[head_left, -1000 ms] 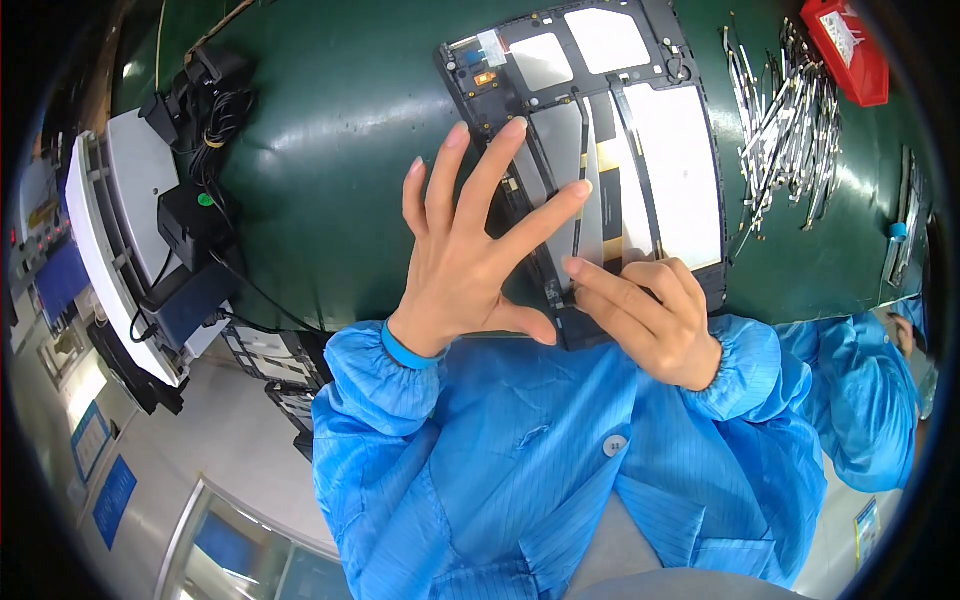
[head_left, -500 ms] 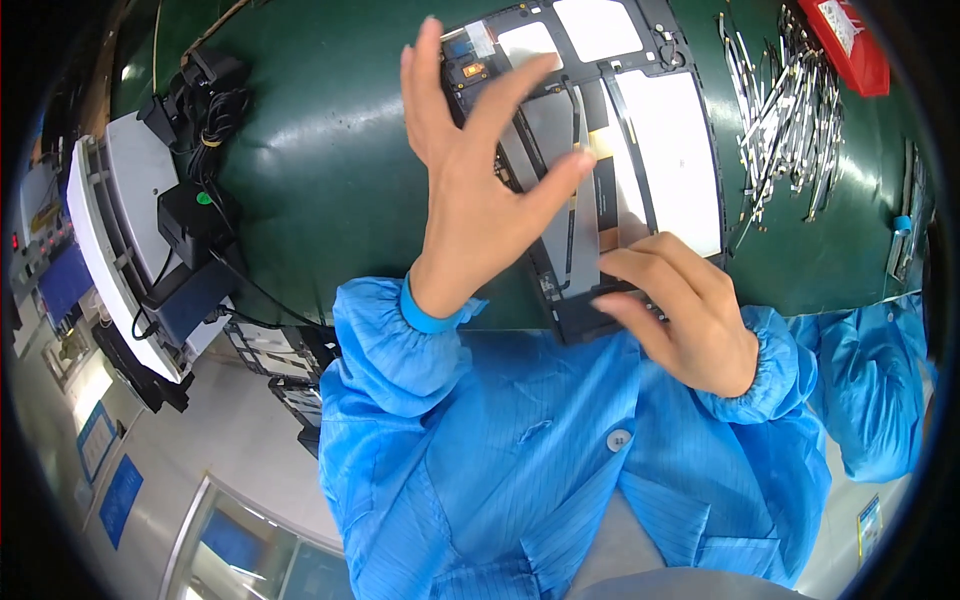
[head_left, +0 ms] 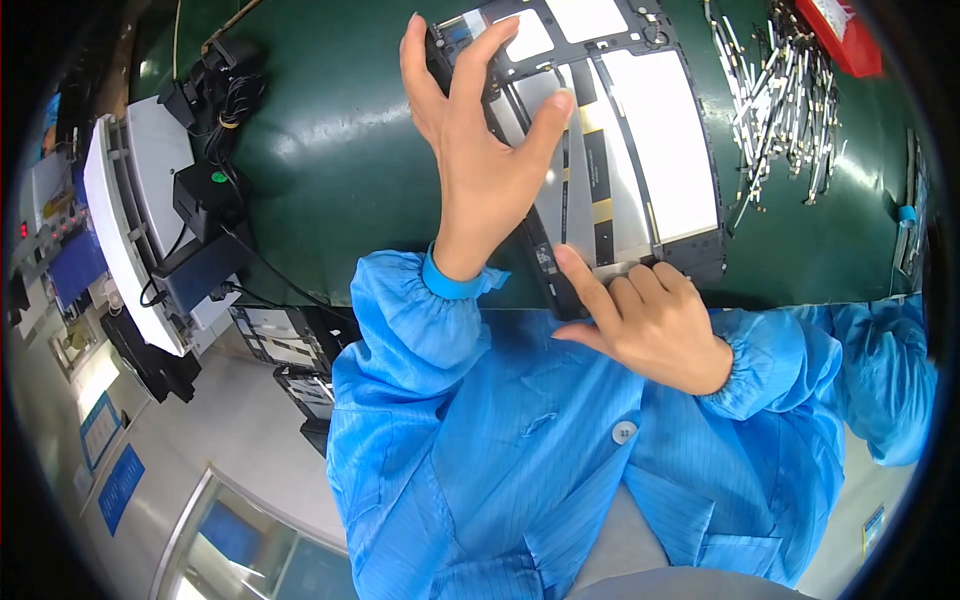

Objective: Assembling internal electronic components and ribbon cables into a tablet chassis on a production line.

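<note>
A tablet-sized black frame (head_left: 690, 250) with white and grey panels lies on the bench, slightly tilted in front of me. A thin dark flex cable (head_left: 565, 190) runs lengthwise along its grey left part. My left hand (head_left: 480, 160) spreads over the frame's left edge, the thumb tip at the cable's upper end and the other fingers stretched toward the top corner. Around the cable's lower end is the extended index fingertip of my right hand (head_left: 645, 315). Its thumb sticks out by the frame's near edge and the other fingers curl loosely. Neither hand visibly grips anything.
On the green bench mat (head_left: 330, 180), a heap of thin strip cables (head_left: 785, 110) lies right of the frame, near a red bin (head_left: 845, 35). Black adapters with cords (head_left: 210, 195) and a white stand (head_left: 115, 220) are at left. More frames (head_left: 285, 335) sit below the bench edge.
My right hand has moved left and changed from a thumb-and-finger pinch to a stretched index finger on the cable's lower end. My left thumb has shifted up slightly with the view.
</note>
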`<action>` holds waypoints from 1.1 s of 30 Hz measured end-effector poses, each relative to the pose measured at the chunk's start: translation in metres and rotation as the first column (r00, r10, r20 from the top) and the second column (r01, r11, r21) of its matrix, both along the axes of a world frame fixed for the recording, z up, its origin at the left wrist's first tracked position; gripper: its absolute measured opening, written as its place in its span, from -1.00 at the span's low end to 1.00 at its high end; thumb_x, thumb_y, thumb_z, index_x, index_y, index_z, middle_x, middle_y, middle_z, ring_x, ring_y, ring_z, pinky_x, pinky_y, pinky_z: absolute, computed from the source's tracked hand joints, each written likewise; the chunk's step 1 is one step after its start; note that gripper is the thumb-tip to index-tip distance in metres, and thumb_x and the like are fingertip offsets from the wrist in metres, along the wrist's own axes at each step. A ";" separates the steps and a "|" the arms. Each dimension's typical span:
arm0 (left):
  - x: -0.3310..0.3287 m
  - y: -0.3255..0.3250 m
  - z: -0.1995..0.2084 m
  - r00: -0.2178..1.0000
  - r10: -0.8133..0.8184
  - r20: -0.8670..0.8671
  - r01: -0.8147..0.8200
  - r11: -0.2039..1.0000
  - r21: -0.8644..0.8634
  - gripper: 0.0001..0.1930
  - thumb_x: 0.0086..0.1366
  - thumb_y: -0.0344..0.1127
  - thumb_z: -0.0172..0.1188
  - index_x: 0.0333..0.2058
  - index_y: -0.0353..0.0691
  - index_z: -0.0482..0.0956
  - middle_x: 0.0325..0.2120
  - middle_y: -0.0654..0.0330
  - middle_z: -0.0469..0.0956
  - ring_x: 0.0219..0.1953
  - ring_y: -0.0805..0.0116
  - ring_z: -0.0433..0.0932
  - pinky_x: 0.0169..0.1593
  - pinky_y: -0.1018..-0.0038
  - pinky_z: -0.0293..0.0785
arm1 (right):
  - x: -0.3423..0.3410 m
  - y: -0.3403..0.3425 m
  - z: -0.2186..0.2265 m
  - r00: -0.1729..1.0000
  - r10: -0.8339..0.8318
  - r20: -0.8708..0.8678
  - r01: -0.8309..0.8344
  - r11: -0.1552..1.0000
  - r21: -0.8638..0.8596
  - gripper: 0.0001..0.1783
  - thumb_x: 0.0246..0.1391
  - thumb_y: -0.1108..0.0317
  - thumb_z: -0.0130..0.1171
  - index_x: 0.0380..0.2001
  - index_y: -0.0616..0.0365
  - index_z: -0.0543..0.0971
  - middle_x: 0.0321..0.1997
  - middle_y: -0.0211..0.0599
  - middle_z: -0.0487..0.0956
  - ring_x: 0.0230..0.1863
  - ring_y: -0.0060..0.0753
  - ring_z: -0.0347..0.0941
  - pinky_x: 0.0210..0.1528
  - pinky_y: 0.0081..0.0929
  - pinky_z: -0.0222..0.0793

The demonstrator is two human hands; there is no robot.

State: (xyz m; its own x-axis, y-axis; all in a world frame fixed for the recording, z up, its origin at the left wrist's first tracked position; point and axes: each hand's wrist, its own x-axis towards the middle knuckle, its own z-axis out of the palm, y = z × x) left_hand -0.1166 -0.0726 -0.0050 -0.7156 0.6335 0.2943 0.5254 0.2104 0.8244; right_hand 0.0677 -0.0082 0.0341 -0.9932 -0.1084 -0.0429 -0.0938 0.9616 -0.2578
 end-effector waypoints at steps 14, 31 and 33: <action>0.094 -0.085 0.010 0.995 0.101 -0.004 -0.090 0.862 -0.499 -0.37 0.23 -0.11 0.06 0.20 -0.31 0.19 0.27 -0.16 -0.12 0.32 -0.20 -0.24 0.26 -0.05 -0.36 | -0.002 0.084 -0.003 0.835 -0.549 0.018 0.520 0.779 -0.351 -0.33 -0.21 0.13 0.40 -0.02 0.25 0.48 -0.78 -0.26 0.34 -0.76 -0.33 0.26 -0.66 -0.43 0.19; -0.066 0.022 0.066 0.674 -0.262 0.691 -0.271 0.782 0.561 -0.44 0.28 -0.44 -0.07 0.25 -0.20 0.07 0.13 0.06 0.26 0.11 0.20 0.34 0.17 0.30 0.27 | -0.034 0.091 -0.007 0.649 -0.693 -0.314 0.160 0.528 -0.834 -0.88 0.03 0.45 0.14 -0.54 0.24 0.56 -0.75 -0.34 0.36 -0.73 -0.53 0.27 -0.65 -0.54 0.17; -0.109 0.059 0.053 0.728 -0.260 0.635 -0.211 0.795 0.569 -0.46 0.28 -0.39 -0.06 0.24 -0.20 0.11 0.11 0.07 0.30 0.11 0.19 0.35 0.16 0.25 0.27 | -0.039 0.092 -0.015 0.654 -0.645 -0.395 0.075 0.575 -0.815 -0.86 -0.03 0.47 0.19 -0.61 0.22 0.51 -0.76 -0.25 0.37 -0.74 -0.33 0.34 -0.65 -0.45 0.25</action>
